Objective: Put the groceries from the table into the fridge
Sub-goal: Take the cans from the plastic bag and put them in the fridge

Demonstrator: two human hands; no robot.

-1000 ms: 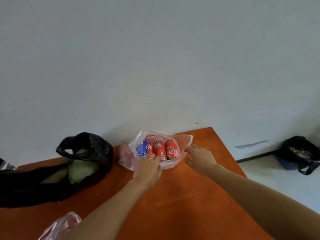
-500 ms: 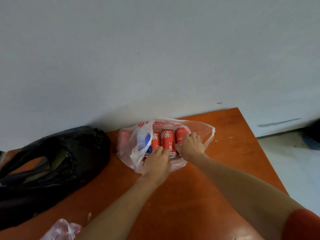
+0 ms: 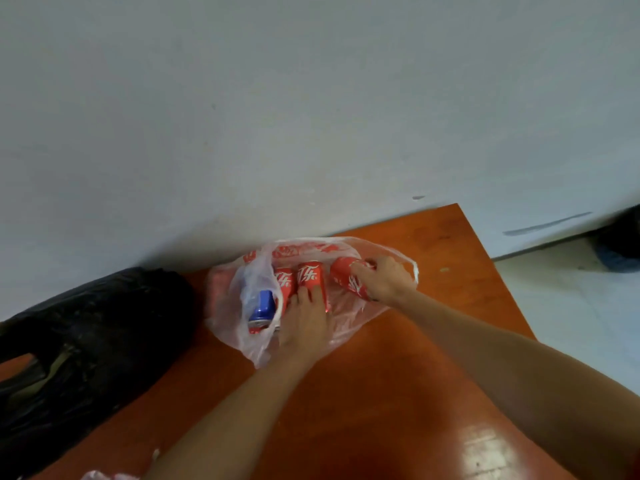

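On the orange table [image 3: 381, 393], a person's left hand [image 3: 304, 327] is pressing down, fingers together, on the middle red can [image 3: 310, 276] inside a clear plastic bag [image 3: 252, 344]. Slightly farther right, the right hand [image 3: 386, 280] is curling its fingers round a tilted red can [image 3: 341, 273]. A blue can [image 3: 263, 306] is lying at the bag's left, a black bag [image 3: 90, 323] slumping beside it.

Red cans [image 3: 310, 273]: three, in a row. Blue can [image 3: 262, 306]: one. Clear bag [image 3: 256, 344] holding them, at the table's [image 3: 381, 393] far edge: one. Black bag [image 3: 86, 334], left edge: one. Hands: two, left [image 3: 304, 327] and right [image 3: 384, 282].
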